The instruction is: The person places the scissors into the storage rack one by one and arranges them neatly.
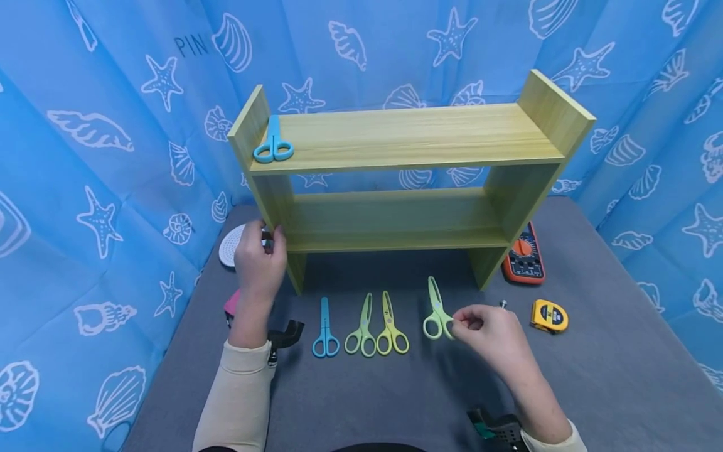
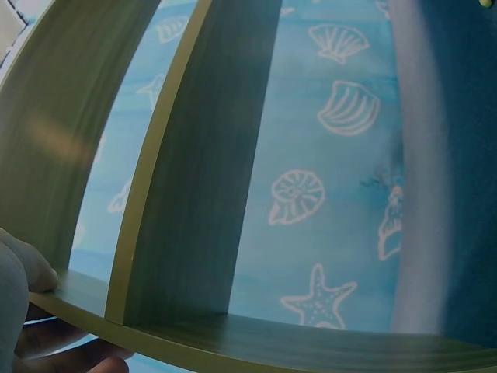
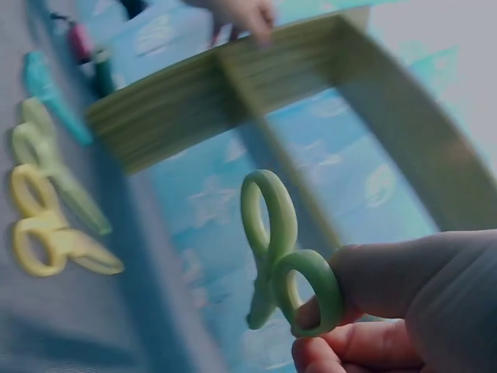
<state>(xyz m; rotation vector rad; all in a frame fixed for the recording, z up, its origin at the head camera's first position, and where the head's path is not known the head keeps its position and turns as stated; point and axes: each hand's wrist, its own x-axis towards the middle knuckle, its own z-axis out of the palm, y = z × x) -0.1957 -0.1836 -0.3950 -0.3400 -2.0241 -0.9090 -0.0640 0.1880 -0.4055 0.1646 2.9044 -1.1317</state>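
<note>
My right hand (image 1: 492, 333) pinches one handle loop of a pair of light green scissors (image 1: 435, 311), held up with the blades pointing away from me. In the right wrist view the thumb and fingers close on the loop of these green scissors (image 3: 311, 291). My left hand (image 1: 261, 257) grips the left side panel of the wooden shelf (image 1: 395, 220), thumb on the inner side. To the left of the held pair lie blue scissors (image 1: 325, 333), green scissors (image 1: 363, 333) and yellow scissors (image 1: 391, 333) in a row. Another blue pair of scissors (image 1: 273, 143) rests on the top board's left end.
Right of the shelf lie an orange multimeter (image 1: 524, 257) and a yellow tape measure (image 1: 549, 316). A white round object (image 1: 230, 246) and a pink object (image 1: 231, 304) sit on the left, partly behind my left arm. A blue shell-print curtain (image 1: 350, 56) hangs behind.
</note>
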